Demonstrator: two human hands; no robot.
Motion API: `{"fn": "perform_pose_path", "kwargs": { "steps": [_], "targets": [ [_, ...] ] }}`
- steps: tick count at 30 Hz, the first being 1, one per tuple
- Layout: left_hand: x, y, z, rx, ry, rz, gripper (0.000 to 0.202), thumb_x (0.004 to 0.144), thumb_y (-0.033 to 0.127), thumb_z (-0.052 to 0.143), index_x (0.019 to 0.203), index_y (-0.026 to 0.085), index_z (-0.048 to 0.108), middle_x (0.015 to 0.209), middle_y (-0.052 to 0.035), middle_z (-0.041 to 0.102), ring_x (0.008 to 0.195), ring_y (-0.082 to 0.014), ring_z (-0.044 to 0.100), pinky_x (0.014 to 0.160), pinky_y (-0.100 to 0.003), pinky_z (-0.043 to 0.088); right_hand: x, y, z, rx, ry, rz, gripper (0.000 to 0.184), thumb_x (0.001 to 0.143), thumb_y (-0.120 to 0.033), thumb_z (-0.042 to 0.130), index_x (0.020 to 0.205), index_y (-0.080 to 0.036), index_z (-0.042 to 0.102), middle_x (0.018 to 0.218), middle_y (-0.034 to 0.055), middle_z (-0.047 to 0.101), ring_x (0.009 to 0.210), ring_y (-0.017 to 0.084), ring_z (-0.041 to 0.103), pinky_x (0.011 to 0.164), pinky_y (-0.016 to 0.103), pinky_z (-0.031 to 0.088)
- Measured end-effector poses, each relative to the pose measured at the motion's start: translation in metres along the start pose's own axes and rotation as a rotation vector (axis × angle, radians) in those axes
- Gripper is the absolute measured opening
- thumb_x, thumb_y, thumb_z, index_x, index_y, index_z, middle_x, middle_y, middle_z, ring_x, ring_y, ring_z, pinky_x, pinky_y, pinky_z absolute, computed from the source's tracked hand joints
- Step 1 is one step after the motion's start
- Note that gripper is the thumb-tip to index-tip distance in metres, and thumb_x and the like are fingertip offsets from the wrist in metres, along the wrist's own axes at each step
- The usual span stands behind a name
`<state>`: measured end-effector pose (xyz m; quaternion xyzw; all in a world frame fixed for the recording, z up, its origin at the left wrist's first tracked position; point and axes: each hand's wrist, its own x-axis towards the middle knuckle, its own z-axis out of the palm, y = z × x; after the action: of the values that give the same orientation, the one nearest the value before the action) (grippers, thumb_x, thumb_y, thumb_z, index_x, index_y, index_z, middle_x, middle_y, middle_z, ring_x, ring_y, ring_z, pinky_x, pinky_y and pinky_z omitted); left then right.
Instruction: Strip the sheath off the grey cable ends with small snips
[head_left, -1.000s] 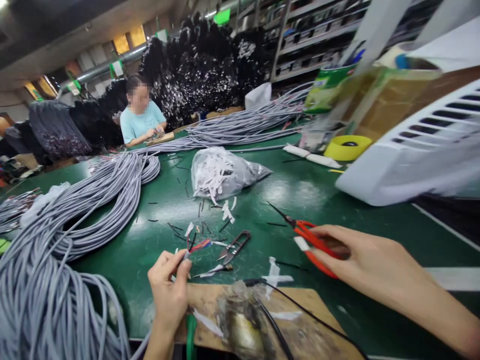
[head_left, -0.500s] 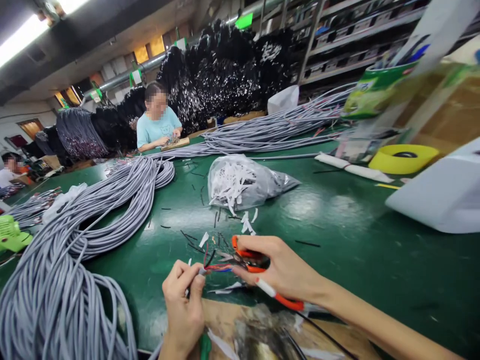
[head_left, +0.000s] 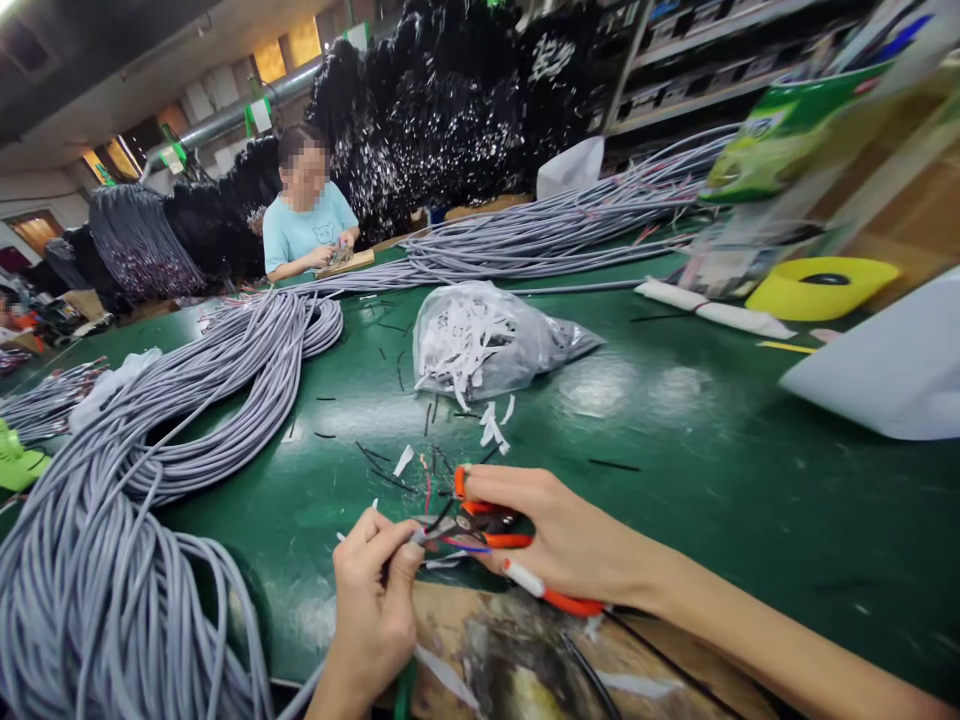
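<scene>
My left hand point(head_left: 375, 600) pinches the end of a grey cable point(head_left: 417, 536) between thumb and forefinger. Red, black and blue wires point(head_left: 474, 547) fan out of the cable's cut sheath. Orange-handled scissors point(head_left: 454, 524) are in my right hand point(head_left: 559, 525), their blades at the wires close to my left fingertips. Whether the blades touch a wire is too small to tell. Under my right palm shows an orange and white handle-like piece point(head_left: 555, 592); its connection to the scissors is hidden.
Long grey cable bundles point(head_left: 82, 590) lie at left and across the back. A clear bag point(head_left: 495, 340) of white strips stands mid-table, with black scraps near it. Yellow tape point(head_left: 821, 288) is at right. A stained board point(head_left: 450, 625) lies below my hands. A person point(head_left: 307, 215) works opposite.
The scissors' blades have moved left, closer to my left fingertips and the cable sheath. The camera view has shifted slightly, and my left hand still grips the cable.
</scene>
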<state>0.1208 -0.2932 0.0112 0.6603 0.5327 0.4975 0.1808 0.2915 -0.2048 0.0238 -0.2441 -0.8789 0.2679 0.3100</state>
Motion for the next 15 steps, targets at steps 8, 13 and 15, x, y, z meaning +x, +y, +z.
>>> {"fn": "perform_pose_path", "kwargs": {
  "steps": [8, 13, 15],
  "targets": [
    [0.003, 0.003, -0.001, -0.058, -0.075, -0.048, 0.03, 0.089, 0.027, 0.044, 0.073, 0.014, 0.065, 0.062, -0.002, 0.05, 0.058, -0.0125, 0.045, 0.053, -0.023, 0.031, -0.005, 0.002, 0.007, -0.093, -0.012, -0.056, 0.02, 0.077, -0.022, 0.049, 0.063, -0.021, 0.034, 0.059, -0.0017, 0.043, 0.052, 0.012, 0.037, 0.049, 0.023, 0.031],
    [0.004, 0.004, -0.002, -0.126, -0.125, -0.122, 0.042, 0.09, 0.04, 0.041, 0.063, 0.014, 0.061, 0.056, -0.0004, 0.045, 0.054, -0.012, 0.04, 0.05, -0.024, 0.029, -0.012, 0.004, 0.013, -0.176, -0.02, -0.075, 0.011, 0.076, -0.015, 0.047, 0.068, -0.02, 0.041, 0.065, 0.0012, 0.049, 0.057, 0.014, 0.044, 0.052, 0.024, 0.035],
    [0.004, 0.003, -0.002, -0.104, -0.143, -0.121, 0.041, 0.09, 0.038, 0.041, 0.063, 0.014, 0.059, 0.057, -0.0008, 0.045, 0.056, -0.0125, 0.042, 0.052, -0.024, 0.029, -0.015, 0.007, 0.016, -0.231, 0.003, -0.1, 0.008, 0.074, -0.014, 0.049, 0.07, -0.019, 0.044, 0.067, 0.0024, 0.051, 0.058, 0.015, 0.045, 0.053, 0.025, 0.036]
  ]
}}
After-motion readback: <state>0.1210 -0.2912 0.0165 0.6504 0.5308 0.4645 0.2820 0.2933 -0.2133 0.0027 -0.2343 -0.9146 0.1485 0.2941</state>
